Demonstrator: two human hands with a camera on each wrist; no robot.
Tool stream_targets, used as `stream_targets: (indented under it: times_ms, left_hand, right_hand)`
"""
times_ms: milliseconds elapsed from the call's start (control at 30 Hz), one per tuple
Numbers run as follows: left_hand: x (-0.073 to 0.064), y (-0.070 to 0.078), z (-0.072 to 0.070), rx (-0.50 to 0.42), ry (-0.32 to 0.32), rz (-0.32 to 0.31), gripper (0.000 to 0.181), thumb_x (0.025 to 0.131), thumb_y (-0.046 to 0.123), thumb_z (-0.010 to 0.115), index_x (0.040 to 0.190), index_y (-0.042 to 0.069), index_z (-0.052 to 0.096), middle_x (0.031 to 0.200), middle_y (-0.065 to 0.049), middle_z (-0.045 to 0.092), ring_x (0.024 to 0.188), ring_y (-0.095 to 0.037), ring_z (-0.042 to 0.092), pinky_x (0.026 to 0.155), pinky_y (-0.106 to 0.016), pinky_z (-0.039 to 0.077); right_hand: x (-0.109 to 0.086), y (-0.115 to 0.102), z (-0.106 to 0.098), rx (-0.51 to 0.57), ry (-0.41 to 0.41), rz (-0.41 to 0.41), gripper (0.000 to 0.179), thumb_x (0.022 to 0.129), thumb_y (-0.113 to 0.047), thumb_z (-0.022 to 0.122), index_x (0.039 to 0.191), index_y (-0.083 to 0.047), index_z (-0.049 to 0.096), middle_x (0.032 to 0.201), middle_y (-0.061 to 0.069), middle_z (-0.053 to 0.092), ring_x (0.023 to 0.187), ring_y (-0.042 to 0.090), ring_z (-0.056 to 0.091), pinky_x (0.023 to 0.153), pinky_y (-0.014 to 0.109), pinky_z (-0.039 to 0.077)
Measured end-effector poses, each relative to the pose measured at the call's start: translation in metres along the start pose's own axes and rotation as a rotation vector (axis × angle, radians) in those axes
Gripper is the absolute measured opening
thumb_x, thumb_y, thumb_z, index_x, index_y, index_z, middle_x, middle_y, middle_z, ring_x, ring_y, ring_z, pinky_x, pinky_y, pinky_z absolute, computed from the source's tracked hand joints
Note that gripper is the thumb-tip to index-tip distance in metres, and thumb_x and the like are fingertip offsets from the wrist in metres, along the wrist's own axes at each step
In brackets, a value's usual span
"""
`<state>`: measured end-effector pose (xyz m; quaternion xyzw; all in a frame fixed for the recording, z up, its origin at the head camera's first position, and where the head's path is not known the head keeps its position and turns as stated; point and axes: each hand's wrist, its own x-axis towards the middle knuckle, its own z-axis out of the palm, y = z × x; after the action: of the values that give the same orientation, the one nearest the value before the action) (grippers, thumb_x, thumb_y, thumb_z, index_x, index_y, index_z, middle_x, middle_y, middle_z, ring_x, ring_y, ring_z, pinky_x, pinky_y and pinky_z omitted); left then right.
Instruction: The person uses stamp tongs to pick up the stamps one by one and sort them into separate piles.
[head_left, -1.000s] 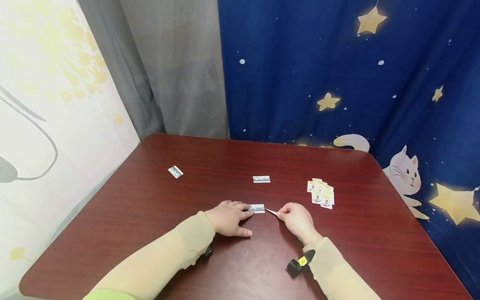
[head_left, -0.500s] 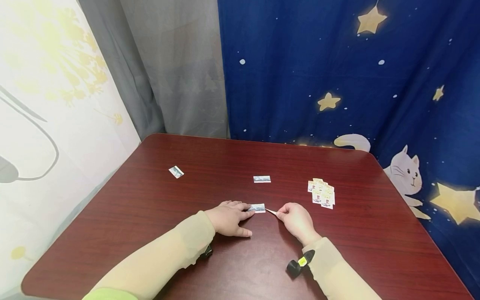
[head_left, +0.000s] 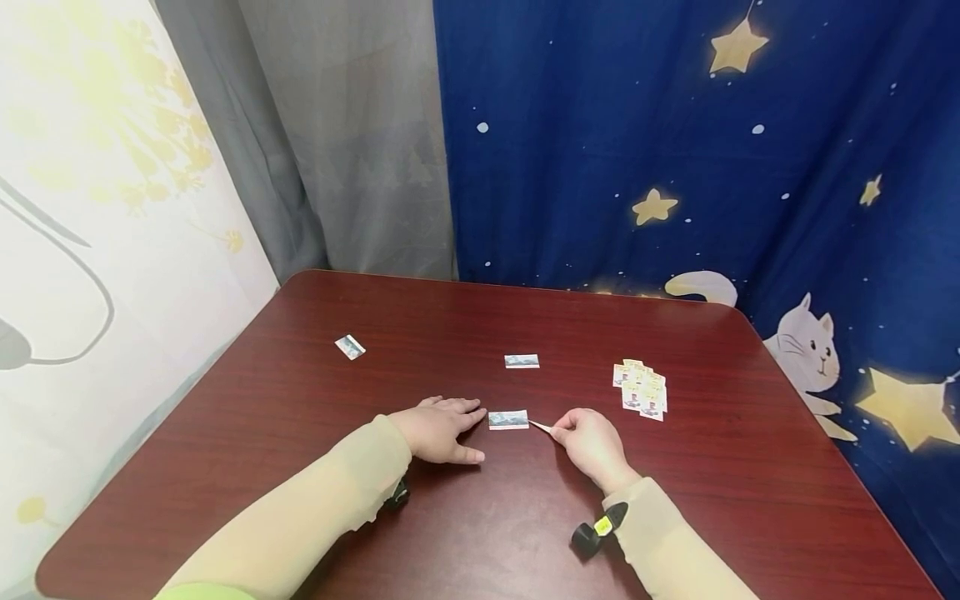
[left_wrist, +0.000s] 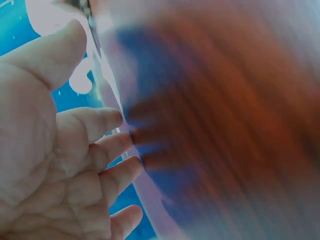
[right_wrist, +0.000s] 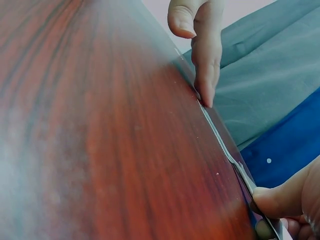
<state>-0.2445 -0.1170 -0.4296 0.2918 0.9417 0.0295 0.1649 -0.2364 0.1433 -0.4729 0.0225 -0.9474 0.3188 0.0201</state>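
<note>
A small white card with a blue-grey landscape picture (head_left: pixel 508 420) lies flat on the table in front of me. My left hand (head_left: pixel 437 431) is palm down with fingers spread, its fingertips just beside the card's left edge. In the left wrist view the palm and fingers (left_wrist: pixel 70 165) show, relaxed and holding nothing. Between thumb and fingertips my right hand (head_left: pixel 595 448) pinches a thin white card (head_left: pixel 540 427), seen almost edge-on. Its tip is close to the right edge of the landscape card. The right thumb (right_wrist: pixel 275 197) presses on it in the right wrist view.
Two similar landscape cards lie farther off, one behind the near card (head_left: pixel 522 362) and one at the far left (head_left: pixel 350 347). Several overlapping cards with yellow prints (head_left: pixel 641 389) lie to the right. Curtains border the dark red table (head_left: pixel 420 325).
My left hand has drawn back to the left, and its fingertips have come off the landscape card, showing the whole picture. The right hand still pinches its card in the same place.
</note>
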Motion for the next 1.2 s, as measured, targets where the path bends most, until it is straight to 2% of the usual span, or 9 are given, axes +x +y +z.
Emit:
stream_targets:
  times_ms: [267, 467, 600, 667, 833, 933, 1067, 1200]
  left_hand:
    - [-0.005, -0.047, -0.005, -0.041, -0.018, -0.109, 0.079, 0.092, 0.06, 0.051, 0.15, 0.01, 0.034, 0.157, -0.008, 0.025, 0.145, -0.026, 0.02, 0.113, -0.056, 0.015]
    - [-0.01, -0.088, -0.009, -0.095, -0.022, -0.253, 0.08, 0.093, 0.06, 0.048, 0.152, 0.01, 0.03, 0.158, -0.015, 0.019, 0.145, -0.032, 0.016, 0.112, -0.061, 0.009]
    - [-0.011, -0.11, -0.012, -0.099, -0.009, -0.343, 0.083, 0.093, 0.063, 0.044, 0.152, 0.007, 0.026, 0.158, -0.019, 0.014, 0.145, -0.035, 0.014, 0.111, -0.063, 0.005]
    - [-0.012, -0.119, -0.014, -0.106, 0.013, -0.387, 0.086, 0.093, 0.063, 0.043, 0.152, 0.003, 0.024, 0.157, -0.024, 0.013, 0.144, -0.038, 0.013, 0.111, -0.064, 0.005]
    - [-0.014, -0.134, -0.019, -0.164, 0.05, -0.503, 0.094, 0.094, 0.062, 0.044, 0.149, -0.01, 0.018, 0.154, -0.031, 0.011, 0.143, -0.042, 0.011, 0.111, -0.063, 0.002]
    - [-0.015, -0.139, -0.02, -0.188, 0.043, -0.551, 0.094, 0.095, 0.061, 0.041, 0.147, -0.013, 0.017, 0.153, -0.033, 0.011, 0.143, -0.043, 0.011, 0.112, -0.061, 0.0]
    - [-0.016, -0.142, -0.021, -0.191, 0.024, -0.564, 0.092, 0.096, 0.06, 0.039, 0.146, -0.015, 0.02, 0.153, -0.033, 0.013, 0.142, -0.044, 0.014, 0.113, -0.058, 0.0]
    - [-0.015, -0.143, -0.019, -0.178, 0.027, -0.532, 0.092, 0.095, 0.06, 0.042, 0.144, -0.015, 0.024, 0.151, -0.034, 0.018, 0.142, -0.044, 0.016, 0.113, -0.059, 0.003]
  right_hand:
    - [0.0, 0.0, 0.001, 0.008, 0.009, 0.004, 0.013, 0.084, -0.018, 0.069, 0.072, -0.02, 0.07, 0.076, -0.006, 0.063, 0.073, 0.013, 0.057, 0.07, 0.035, 0.045]
    - [0.0, 0.0, 0.001, 0.008, 0.011, 0.001, 0.012, 0.084, -0.018, 0.069, 0.072, -0.02, 0.07, 0.075, -0.006, 0.063, 0.071, 0.012, 0.056, 0.07, 0.035, 0.044]
    - [-0.001, 0.001, 0.001, 0.007, 0.013, -0.006, 0.012, 0.083, -0.017, 0.069, 0.072, -0.02, 0.07, 0.076, -0.005, 0.063, 0.071, 0.013, 0.056, 0.07, 0.035, 0.044]
    - [-0.001, 0.0, 0.001, 0.007, 0.014, -0.007, 0.012, 0.083, -0.017, 0.069, 0.072, -0.02, 0.07, 0.076, -0.005, 0.062, 0.071, 0.013, 0.055, 0.069, 0.035, 0.044]
    - [-0.002, 0.001, 0.0, 0.013, 0.016, -0.011, 0.012, 0.083, -0.018, 0.07, 0.071, -0.019, 0.07, 0.075, -0.005, 0.062, 0.07, 0.012, 0.054, 0.068, 0.034, 0.043]
    - [-0.002, 0.001, 0.0, 0.014, 0.021, -0.012, 0.012, 0.083, -0.018, 0.07, 0.071, -0.019, 0.07, 0.076, -0.005, 0.062, 0.07, 0.012, 0.054, 0.068, 0.034, 0.044]
    - [-0.002, 0.001, 0.0, 0.012, 0.025, -0.013, 0.012, 0.083, -0.019, 0.07, 0.071, -0.02, 0.069, 0.076, -0.005, 0.062, 0.072, 0.012, 0.054, 0.069, 0.034, 0.044]
    - [-0.001, 0.002, 0.0, 0.014, 0.021, -0.011, 0.012, 0.083, -0.019, 0.07, 0.071, -0.019, 0.069, 0.076, -0.005, 0.062, 0.072, 0.012, 0.054, 0.069, 0.034, 0.044]
